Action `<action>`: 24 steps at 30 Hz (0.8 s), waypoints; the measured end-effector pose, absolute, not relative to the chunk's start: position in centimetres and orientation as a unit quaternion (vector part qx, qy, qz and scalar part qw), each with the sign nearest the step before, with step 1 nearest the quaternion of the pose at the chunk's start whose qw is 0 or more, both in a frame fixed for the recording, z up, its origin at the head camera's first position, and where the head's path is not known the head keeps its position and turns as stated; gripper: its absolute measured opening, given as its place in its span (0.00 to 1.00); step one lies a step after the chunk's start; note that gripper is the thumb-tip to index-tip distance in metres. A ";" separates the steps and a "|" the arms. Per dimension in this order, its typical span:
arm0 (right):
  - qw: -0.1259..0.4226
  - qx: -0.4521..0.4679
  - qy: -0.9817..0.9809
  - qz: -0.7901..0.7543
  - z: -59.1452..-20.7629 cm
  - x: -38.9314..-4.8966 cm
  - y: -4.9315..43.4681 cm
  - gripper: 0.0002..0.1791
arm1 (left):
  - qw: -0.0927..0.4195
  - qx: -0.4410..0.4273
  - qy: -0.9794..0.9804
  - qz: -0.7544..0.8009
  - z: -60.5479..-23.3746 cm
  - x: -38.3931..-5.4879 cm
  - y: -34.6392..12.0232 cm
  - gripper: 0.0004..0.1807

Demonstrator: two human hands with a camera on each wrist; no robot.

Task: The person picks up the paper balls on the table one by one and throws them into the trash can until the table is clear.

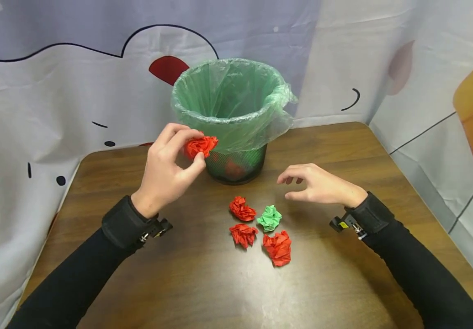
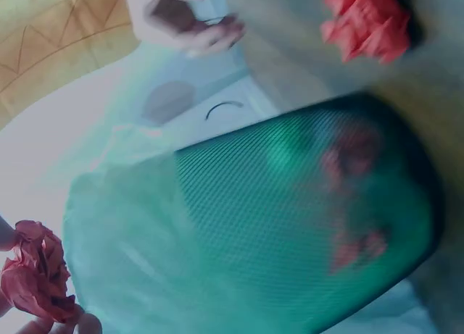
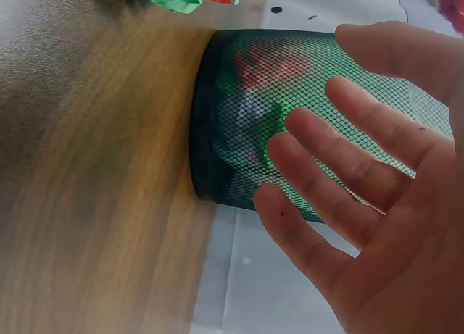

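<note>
My left hand (image 1: 166,164) pinches a crumpled red paper ball (image 1: 201,145) between thumb and fingers, raised at the front left of the waste bin, below its rim. The bin (image 1: 236,167) is dark mesh, lined with a translucent green bag (image 1: 228,128) folded over the rim. Red and green shapes show through the mesh in both wrist views. My right hand (image 1: 314,183) hovers over the table right of the bin, its fingers loosely bent around nothing. Between the hands lie a green paper ball (image 1: 269,218) and several red paper balls (image 1: 278,248).
The brown wooden table (image 1: 178,283) carries everything, with the bin near its back edge. A printed curtain (image 1: 76,105) hangs behind and along the sides. Each wrist wears a black band with a small camera (image 1: 159,228).
</note>
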State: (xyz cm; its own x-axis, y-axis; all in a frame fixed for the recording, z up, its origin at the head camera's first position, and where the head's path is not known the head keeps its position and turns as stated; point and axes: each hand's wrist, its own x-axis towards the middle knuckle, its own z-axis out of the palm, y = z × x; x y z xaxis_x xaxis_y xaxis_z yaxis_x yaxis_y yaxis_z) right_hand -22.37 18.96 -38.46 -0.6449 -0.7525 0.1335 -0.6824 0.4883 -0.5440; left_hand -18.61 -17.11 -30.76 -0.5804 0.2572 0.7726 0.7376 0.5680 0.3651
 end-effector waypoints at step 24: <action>0.083 -0.405 0.859 -0.301 -39.9 -22.0 18.9 0.17 | 0.381 -0.234 -0.830 -0.335 -21.0 -23.3 -16.7 0.16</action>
State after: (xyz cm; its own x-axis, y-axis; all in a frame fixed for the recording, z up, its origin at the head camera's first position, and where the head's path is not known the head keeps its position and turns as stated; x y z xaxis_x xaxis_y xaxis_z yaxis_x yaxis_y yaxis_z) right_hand -22.00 18.92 -39.90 -0.6581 -0.7461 0.1009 -0.6458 0.4905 -0.5851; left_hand -23.34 -16.70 -21.04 -0.6005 0.1327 0.7886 0.6430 0.6664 0.3775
